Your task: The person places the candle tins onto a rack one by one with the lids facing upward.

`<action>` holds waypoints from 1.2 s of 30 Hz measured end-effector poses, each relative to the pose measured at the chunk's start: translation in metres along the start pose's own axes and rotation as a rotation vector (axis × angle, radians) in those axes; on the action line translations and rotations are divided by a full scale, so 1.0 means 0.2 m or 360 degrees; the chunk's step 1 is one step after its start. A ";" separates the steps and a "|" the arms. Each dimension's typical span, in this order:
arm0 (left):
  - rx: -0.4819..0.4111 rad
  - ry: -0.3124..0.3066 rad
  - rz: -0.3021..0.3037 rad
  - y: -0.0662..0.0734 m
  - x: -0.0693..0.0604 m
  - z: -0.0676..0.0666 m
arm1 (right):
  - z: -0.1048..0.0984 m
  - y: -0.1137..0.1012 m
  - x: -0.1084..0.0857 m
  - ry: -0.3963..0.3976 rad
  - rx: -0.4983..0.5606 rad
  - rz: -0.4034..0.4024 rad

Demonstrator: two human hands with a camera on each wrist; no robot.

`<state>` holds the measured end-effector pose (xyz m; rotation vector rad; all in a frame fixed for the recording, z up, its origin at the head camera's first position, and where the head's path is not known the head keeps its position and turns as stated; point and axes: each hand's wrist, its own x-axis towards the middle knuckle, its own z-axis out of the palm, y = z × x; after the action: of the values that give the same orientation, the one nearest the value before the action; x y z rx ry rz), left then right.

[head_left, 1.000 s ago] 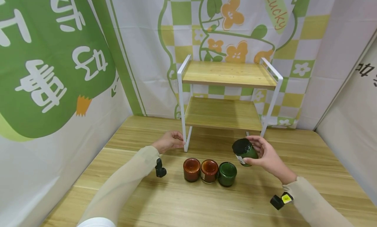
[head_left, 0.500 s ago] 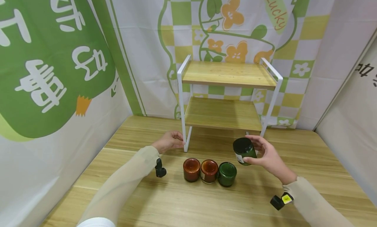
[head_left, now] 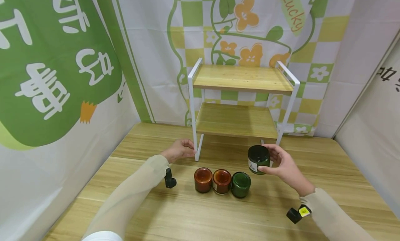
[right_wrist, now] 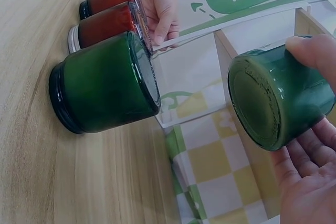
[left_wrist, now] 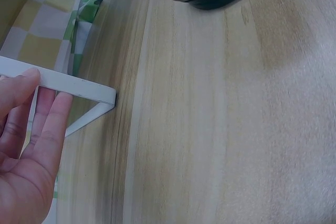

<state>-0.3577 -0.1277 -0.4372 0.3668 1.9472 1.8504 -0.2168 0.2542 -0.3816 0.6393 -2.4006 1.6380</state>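
From my end, the left hand (head_left: 179, 151) pinches the front left leg (head_left: 193, 123) of the two-tier wooden rack (head_left: 237, 121), probably to steady it. My right hand (head_left: 287, 169) has thumb and fingers wrapped round the side of a labelled green glass jar (head_left: 264, 161), before the rack's right half, perhaps to leave its upturned black lid free. I count four jars: this, plus two amber jars (head_left: 203, 182) and another green jar (head_left: 241, 186), lined up base-up on the table (head_left: 187, 216).
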 end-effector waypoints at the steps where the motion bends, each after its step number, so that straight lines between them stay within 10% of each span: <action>1: 0.0003 0.0001 0.0000 0.00 0.00 0.00 | 0.00 0.00 0.00 0.0002 0.0021 -0.0007; 36: 0.0013 0.0016 -0.0003 0.01 -0.02 0.01 | -0.05 -0.27 0.12 0.0062 0.0382 -0.0101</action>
<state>-0.3541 -0.1281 -0.4339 0.3588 1.9617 1.8471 -0.2160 0.2408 -0.3224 0.7055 -2.1521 1.9091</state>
